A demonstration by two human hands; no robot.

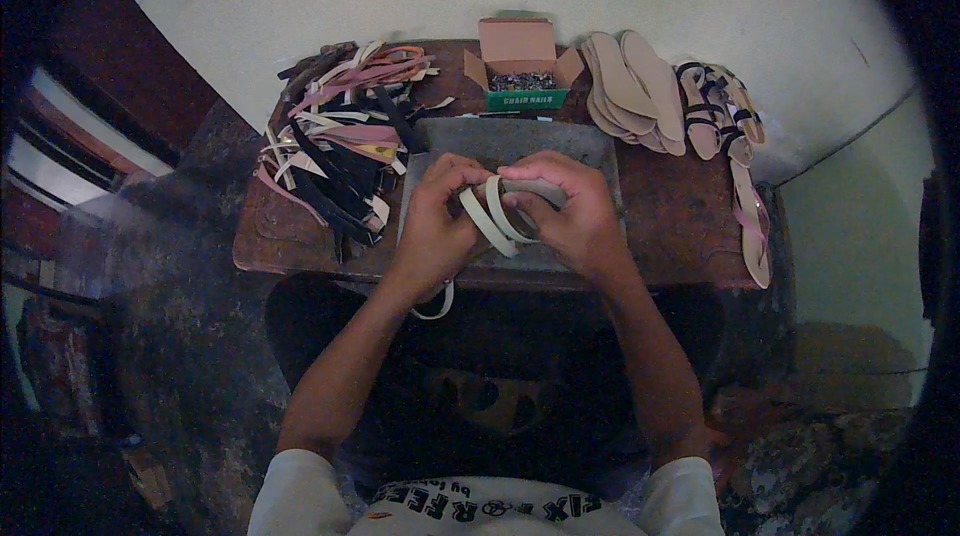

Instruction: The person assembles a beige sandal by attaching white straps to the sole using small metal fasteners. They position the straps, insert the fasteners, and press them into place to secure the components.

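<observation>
Over the near middle of the table, both hands are closed on a sandal in the making. My right hand [575, 206] grips its greyish-beige sole [540, 193], thumb inside and fingers around the outer edge. Cream straps [490, 226] curve in loops between the two hands. My left hand [442, 211] pinches the strap near the sole's edge, its fingertips almost meeting those of the right. A loose cream strap end [435, 313] hangs below the left wrist. Much of the sole is hidden by the fingers.
A grey mat [460, 141] lies on the brown wooden table [690, 236]. Mixed straps [345, 151] are heaped at left. An open green box of nails [527, 96] stands behind the mat. To the right are stacked beige soles [630, 86], black-strapped sandals [705, 106] and a pink-strapped sandal [752, 236].
</observation>
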